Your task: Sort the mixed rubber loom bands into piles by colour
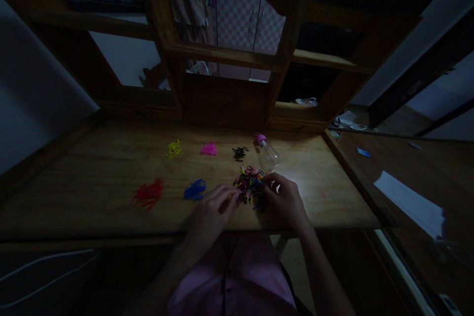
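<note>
A mixed heap of small multicoloured rubber bands (250, 182) lies near the table's front edge, between my hands. My left hand (215, 207) is at the heap's left side, thumb and forefinger pinched on bands there. From the right, my right hand (285, 197) reaches in with its fingers closed on bands at the heap's edge; its fingertips are partly hidden. Sorted by colour, separate piles lie to the left and behind: blue bands (194, 189), red bands (148, 193), yellow bands (174, 149), pink bands (209, 148) and black bands (240, 153).
Behind the heap lies a clear bulb-shaped bottle (270, 156) with a pink cap (261, 138). A wooden shelf unit (225, 101) rises along the table's back edge. On the right, a lower brown surface carries white paper (409, 202) and a small blue packet (363, 152).
</note>
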The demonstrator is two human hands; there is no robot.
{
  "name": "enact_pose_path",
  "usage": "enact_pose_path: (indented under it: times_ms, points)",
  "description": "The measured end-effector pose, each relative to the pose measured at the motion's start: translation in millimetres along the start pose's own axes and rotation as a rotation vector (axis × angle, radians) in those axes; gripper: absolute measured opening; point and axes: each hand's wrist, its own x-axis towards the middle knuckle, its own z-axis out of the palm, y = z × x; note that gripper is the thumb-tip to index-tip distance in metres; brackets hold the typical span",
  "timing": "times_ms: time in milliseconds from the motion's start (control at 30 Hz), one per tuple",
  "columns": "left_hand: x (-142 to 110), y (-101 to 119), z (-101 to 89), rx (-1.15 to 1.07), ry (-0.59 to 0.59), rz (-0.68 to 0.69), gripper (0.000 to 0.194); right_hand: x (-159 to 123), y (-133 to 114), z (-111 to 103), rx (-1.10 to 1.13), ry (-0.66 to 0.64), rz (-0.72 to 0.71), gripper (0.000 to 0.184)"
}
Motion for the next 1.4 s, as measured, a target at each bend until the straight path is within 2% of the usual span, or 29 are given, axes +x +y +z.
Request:
enact_pose_path:
  times_ms: [167,300,467,633,800,967,1067,1233,1400]
  points:
    - [-14,-5,7.9,-0.051,0.031,-0.058,0.017,10,2,7,-0.178,-0.100,-0.101,0.021]
    - [-16,-11,10.4,-0.048,0.033,-0.071,0.016,13,2,9,-0.255,-0.102,-0.069,0.019]
    - [-16,-15,11.3,-0.051,0.030,-0.070,0.016,16,3,8,-0.208,-0.063,-0.015,0.012]
    - [-16,-15,9.5,-0.060,0.025,-0.091,0.016,13,2,0,-0.067,-0.045,0.010,0.011]
    - [-15,-12,7.3,-0.103,0.048,-0.085,0.017,9,-1,-8,0.093,-0.039,0.118,0.009]
    - [-11,-1,8.6,-0.153,0.093,-0.104,0.016,6,-10,-10,0.412,-0.034,0.170,0.015]
    - [-5,5,14.6,-0.293,0.094,-0.164,0.018,3,-16,-10,0.606,-0.039,0.274,0.021]
    - [9,9,33.2,-0.678,0.035,-0.338,0.028,2,-18,-6,0.737,-0.025,0.365,0.024]
    - [20,15,48.6,-0.792,0.039,-0.348,0.041,2,-19,1,0.833,0.000,0.393,0.022]
